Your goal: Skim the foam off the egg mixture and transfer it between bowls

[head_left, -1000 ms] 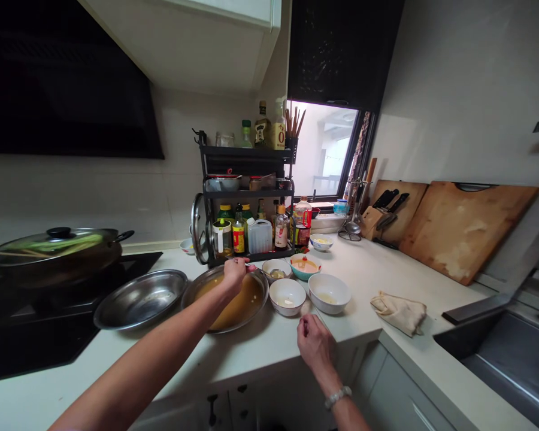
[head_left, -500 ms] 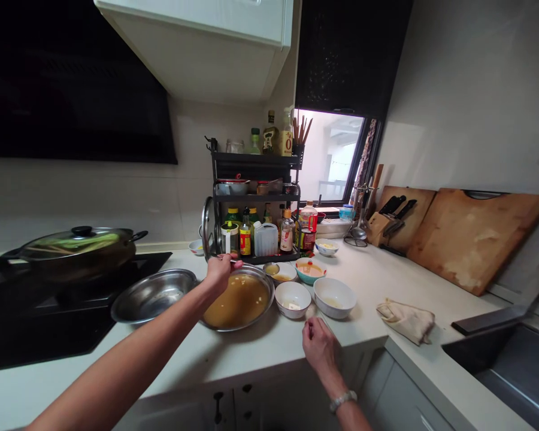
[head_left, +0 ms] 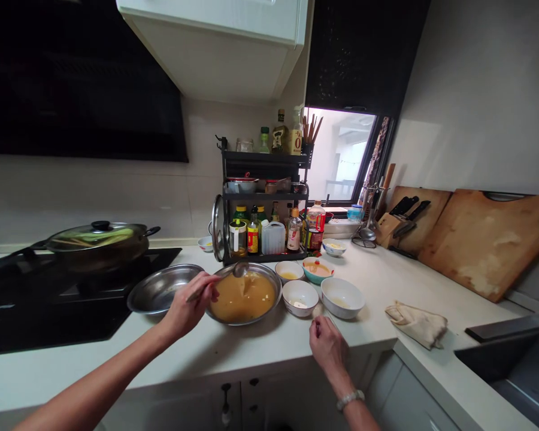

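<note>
Head view: the left hand [head_left: 191,304] grips a shiny spoon [head_left: 240,269] over cloudy amber liquid [head_left: 247,302] in a steel basin [head_left: 277,286] between the hands; whether the curled right hand [head_left: 329,344] holds anything, I cannot tell.

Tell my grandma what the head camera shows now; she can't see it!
A person's left hand holds a spoon over a metal basin of brownish liquid on a kitchen counter. The curled right hand is near bowls, and a lidded pan sits on the stove.
</note>
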Motion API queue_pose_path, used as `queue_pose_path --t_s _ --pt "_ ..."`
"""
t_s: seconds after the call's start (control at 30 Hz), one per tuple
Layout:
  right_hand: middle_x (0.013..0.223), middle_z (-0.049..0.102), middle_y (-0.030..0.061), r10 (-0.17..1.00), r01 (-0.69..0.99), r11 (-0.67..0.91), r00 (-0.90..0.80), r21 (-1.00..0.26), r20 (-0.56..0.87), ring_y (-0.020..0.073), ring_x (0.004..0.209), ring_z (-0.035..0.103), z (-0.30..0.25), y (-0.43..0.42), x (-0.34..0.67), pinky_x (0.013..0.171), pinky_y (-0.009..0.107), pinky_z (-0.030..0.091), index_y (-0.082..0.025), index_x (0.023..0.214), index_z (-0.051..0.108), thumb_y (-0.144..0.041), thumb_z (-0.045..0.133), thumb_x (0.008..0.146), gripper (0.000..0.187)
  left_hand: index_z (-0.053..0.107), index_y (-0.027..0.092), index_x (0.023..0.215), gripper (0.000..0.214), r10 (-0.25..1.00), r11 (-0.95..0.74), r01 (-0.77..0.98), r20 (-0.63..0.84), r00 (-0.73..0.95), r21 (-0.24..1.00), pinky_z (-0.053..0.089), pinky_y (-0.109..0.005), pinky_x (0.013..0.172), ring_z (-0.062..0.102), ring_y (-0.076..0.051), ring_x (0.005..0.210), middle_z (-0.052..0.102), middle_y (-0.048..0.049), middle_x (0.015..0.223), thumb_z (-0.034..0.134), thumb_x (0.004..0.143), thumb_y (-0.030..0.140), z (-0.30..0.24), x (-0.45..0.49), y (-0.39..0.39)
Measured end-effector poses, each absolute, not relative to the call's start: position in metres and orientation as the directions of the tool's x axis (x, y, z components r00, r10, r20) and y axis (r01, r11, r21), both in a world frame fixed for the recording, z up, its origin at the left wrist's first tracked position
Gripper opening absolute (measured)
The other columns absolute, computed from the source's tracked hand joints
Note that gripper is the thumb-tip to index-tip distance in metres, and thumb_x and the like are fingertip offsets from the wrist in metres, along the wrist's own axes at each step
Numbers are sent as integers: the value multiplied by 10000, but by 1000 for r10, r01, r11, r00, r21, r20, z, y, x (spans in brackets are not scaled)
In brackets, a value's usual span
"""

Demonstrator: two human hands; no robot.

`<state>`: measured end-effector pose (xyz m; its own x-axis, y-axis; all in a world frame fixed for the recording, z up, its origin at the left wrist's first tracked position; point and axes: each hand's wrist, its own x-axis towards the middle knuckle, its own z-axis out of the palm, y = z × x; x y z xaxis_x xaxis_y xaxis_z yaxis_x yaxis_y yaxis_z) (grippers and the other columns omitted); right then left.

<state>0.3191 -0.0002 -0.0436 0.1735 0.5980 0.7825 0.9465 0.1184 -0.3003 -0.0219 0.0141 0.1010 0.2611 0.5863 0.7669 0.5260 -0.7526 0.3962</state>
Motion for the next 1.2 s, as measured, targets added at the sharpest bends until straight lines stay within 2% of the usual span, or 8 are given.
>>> queue_pose_path --t_s 0.07,0.1,0.17,0.3,0.4,0.87,1.03,1.2 --pt "665 617 27 602 947 108 180 -302 778 141 562 538 -43 -1 319 528 262 290 -205 691 549 -249 383 884 258 602 157 1014 218 496 -814 508 792 356 282 501 -248 622 627 -131 631 631 -32 725 431 884 194 102 -21 12" --pt "666 617 23 603 948 100 184 -302 776 139 562 538 -43 -1 319 527 261 287 -206 694 547 -246 384 883 253 597 161 1016 218 485 -821 501 795 365 272 499 -244 622 626 -126 632 626 -29 728 424 888 188 104 -18 13" --pt "663 615 18 605 950 93 184 -298 775 137 559 538 -43 -1 319 525 259 284 -207 696 543 -240 389 881 243 590 162 1009 220 525 -796 503 797 298 337 501 -244 618 629 -124 612 626 -24 719 403 902 203 110 -9 19" --pt "659 610 18 603 951 98 178 -294 778 135 555 536 -43 -1 318 525 256 282 -206 697 539 -233 389 883 241 591 159 985 260 690 -658 456 722 49 599 517 -272 613 658 -155 588 653 -20 664 385 916 302 119 21 47" --pt "658 606 21 600 952 106 170 -289 782 137 564 538 -43 -1 318 530 256 283 -205 697 538 -226 386 887 243 592 145 984 299 757 -624 335 653 32 706 522 -287 587 669 -178 577 662 -33 639 391 902 350 119 51 74" --pt "642 595 27 600 957 89 169 -275 782 139 551 532 -40 -3 317 526 263 288 -207 689 546 -211 384 885 254 651 179 781 105 899 -438 181 434 67 881 464 -257 538 623 -163 495 640 -10 524 560 785 231 85 141 117" --pt "646 591 22 593 952 99 176 -288 786 137 552 533 -40 -3 316 533 264 288 -201 688 540 -211 395 883 243 618 154 746 141 962 -254 93 261 -78 963 494 -266 548 650 -174 489 626 -16 476 485 793 145 79 140 134" --pt "640 584 16 586 953 118 159 -278 794 134 557 533 -40 -3 317 541 260 295 -201 686 540 -198 397 873 235 587 146 689 200 964 -107 -47 93 -248 993 516 -268 579 656 -166 480 590 -6 433 425 778 70 78 136 144"
